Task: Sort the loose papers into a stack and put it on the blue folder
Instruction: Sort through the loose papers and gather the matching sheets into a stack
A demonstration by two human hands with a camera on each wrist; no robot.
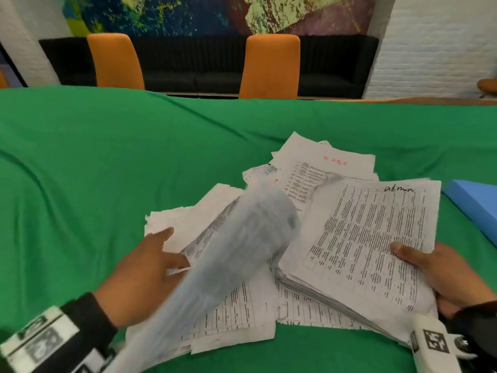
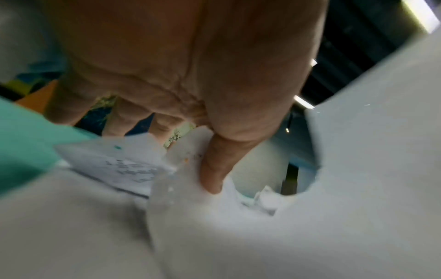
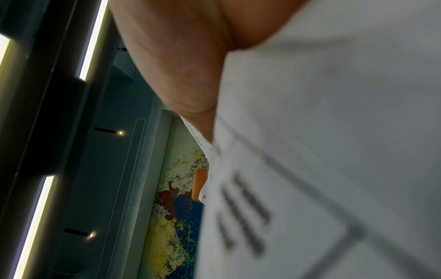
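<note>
Left hand (image 1: 142, 275) pinches a blurred sheet (image 1: 228, 254) near the table's near edge, thumb against the paper in the left wrist view, index finger stretched out over the loose papers (image 1: 188, 230); the sheet rises curled from the wrist up toward the middle of the pile. Right hand (image 1: 441, 275) grips a thick stack (image 1: 371, 238) by its near right corner, thumb (image 1: 406, 253) flat on the top page, other fingers hidden beneath. That stack tilts up off the green cloth (image 1: 80, 170), its long axis running from the near edge away, the handwritten heading at the far end. Beyond it lie more loose sheets, one marked in red. Just beside the stack's far right corner, a folder (image 1: 473, 203) lies at the table's right edge, apart from the hand.
</note>
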